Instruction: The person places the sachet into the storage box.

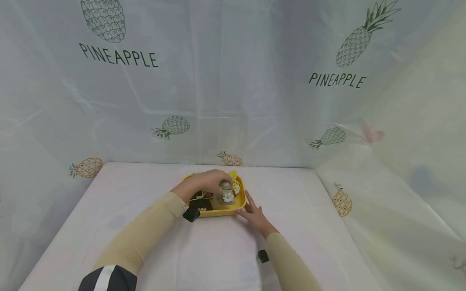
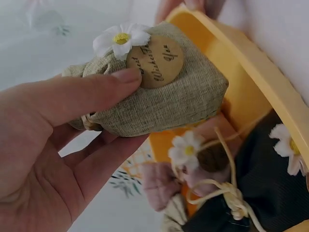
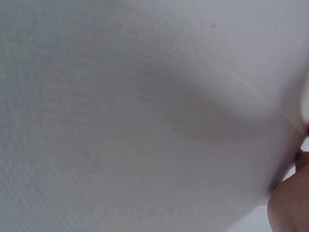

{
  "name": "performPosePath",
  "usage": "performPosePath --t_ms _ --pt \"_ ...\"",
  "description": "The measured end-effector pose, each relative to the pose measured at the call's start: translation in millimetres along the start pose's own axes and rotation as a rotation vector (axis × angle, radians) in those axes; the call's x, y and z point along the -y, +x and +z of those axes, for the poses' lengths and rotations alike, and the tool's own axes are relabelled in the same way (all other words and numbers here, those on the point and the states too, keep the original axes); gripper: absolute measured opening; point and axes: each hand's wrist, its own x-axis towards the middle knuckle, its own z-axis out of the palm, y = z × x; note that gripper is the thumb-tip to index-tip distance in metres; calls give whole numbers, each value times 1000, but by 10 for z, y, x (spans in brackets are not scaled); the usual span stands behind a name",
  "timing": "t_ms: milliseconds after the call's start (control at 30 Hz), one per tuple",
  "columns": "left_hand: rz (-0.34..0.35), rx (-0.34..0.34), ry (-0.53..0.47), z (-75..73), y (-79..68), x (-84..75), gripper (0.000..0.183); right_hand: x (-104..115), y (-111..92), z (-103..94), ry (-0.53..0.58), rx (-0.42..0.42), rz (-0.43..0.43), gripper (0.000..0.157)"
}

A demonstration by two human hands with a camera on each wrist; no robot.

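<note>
My left hand pinches a grey-green linen sachet by its tied neck. The thumb lies on a round paper label beside a white cloth flower. This sachet is tilted over a yellow plastic tray. In the tray lie a black sachet with a cord bow, a pink one and, at the right, a yellow one. My right hand touches the tray's front right corner with fingers spread. In the right wrist view pale cloth hides nearly everything but a bit of skin.
The tray stands near the back edge of a table with a white cover. Behind it hangs a white curtain printed with pineapples. More curtain runs along the right side.
</note>
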Motion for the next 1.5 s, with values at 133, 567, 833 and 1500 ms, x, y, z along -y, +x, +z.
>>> performPosePath --t_ms 133,567,833,1500 --pt "-45 5 -1 41 47 75 43 6 10 3 -4 4 -13 86" --pt "-77 40 18 294 193 239 43 -23 9 13 2 -13 1 86" --pt "-110 36 -4 398 218 314 47 -41 29 33 -2 -21 9 86" --pt "-91 60 -21 437 236 309 51 18 -16 12 9 -7 -15 86"
